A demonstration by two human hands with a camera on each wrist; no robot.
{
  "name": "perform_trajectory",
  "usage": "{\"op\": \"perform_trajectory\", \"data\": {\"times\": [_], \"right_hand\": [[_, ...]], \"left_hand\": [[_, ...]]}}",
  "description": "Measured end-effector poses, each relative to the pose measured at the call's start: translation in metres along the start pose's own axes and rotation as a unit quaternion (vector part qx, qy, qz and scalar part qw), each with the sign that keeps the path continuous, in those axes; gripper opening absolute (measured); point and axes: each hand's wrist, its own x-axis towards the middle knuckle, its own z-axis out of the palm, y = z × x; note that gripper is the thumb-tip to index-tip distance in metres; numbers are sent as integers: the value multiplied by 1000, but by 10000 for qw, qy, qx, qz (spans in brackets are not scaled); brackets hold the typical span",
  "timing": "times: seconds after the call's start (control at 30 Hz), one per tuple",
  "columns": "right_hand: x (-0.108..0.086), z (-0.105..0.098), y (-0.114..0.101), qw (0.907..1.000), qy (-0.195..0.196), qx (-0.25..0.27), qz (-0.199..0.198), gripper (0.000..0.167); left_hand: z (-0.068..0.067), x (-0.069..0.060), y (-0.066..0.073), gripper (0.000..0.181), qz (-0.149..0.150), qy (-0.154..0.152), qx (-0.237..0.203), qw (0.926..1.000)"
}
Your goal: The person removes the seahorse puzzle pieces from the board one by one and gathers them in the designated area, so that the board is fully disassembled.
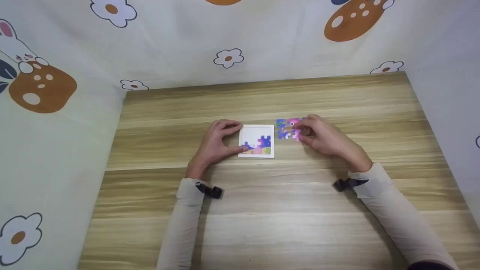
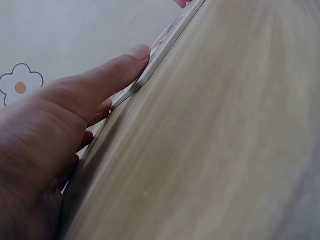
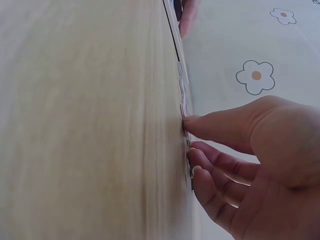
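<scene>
A white square puzzle tray (image 1: 256, 126) lies flat on the table, its lower part and right side filled with blue, pink and yellow jigsaw pieces. My left hand (image 1: 216, 144) holds the tray at its left side, thumb on top near the lower left and index finger at the upper-left corner. To the tray's right is a small cluster of loose jigsaw pieces (image 1: 280, 123), blue and pink. Over them, the fingers and thumb of my right hand (image 1: 323, 135) pinch at a pink piece (image 1: 296, 134). My fingers hide part of the cluster.
The wood-grain table (image 1: 277, 210) stretches around the tray. Behind it and along its sides hang pale cloth walls (image 1: 180, 48) with flowers and orange shapes. Each wrist wears a dark strapped camera (image 1: 213, 192).
</scene>
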Motion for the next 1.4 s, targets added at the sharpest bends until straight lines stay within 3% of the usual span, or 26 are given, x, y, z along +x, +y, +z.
{"op": "perform_trajectory", "data": {"times": [0.3,0.53,0.97,1.4], "right_hand": [[1,0,-6,9997,159,-2,-205,37],[3,-1,-23,9985,243,283,-396,42],[26,17,-51,9965,112,391,-726,39],[44,35,-69,9982,-439,-99,-395,40]], "left_hand": [[0,1,1,80,51,33,-23,10000],[2,4,2,80,1,-65,55,10000],[0,2,0,78,24,-3,77,10000],[1,1,0,78,21,31,129,9999]]}}
